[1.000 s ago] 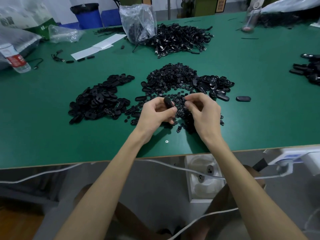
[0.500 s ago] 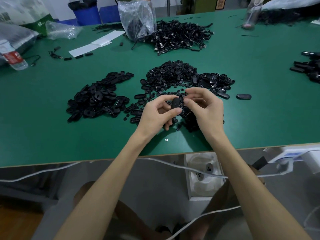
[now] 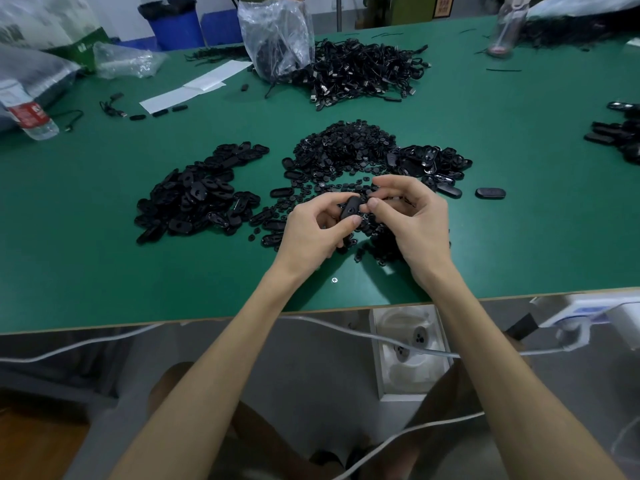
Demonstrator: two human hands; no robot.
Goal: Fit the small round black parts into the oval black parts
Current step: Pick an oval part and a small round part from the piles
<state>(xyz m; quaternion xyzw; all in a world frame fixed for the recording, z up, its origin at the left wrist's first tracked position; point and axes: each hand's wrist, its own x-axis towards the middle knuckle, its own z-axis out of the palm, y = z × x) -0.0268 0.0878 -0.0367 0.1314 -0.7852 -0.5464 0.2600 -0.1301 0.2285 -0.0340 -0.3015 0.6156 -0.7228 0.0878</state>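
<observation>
My left hand [image 3: 311, 230] grips an oval black part [image 3: 349, 208] between thumb and fingers, just above the green table [image 3: 86, 271]. My right hand [image 3: 412, 220] has its fingers curled, with thumb and forefinger tips pinched against the oval part's right edge; whatever they pinch is too small to see. Beyond my hands lies a heap of small round black parts [image 3: 346, 147]. A pile of oval black parts [image 3: 197, 195] sits to the left and another pile of oval parts [image 3: 433, 161] lies at the right.
One oval part [image 3: 490, 193] lies alone right of the piles. A tangle of black cables [image 3: 360, 71] and a plastic bag [image 3: 277, 36] sit behind. A water bottle [image 3: 27, 112] lies far left. More black parts [image 3: 620, 133] at the right edge. A screw head [image 3: 334, 280] shows near the front edge.
My hands have come together: the left turned the oval part upright and the right brought its pinched fingertips against it.
</observation>
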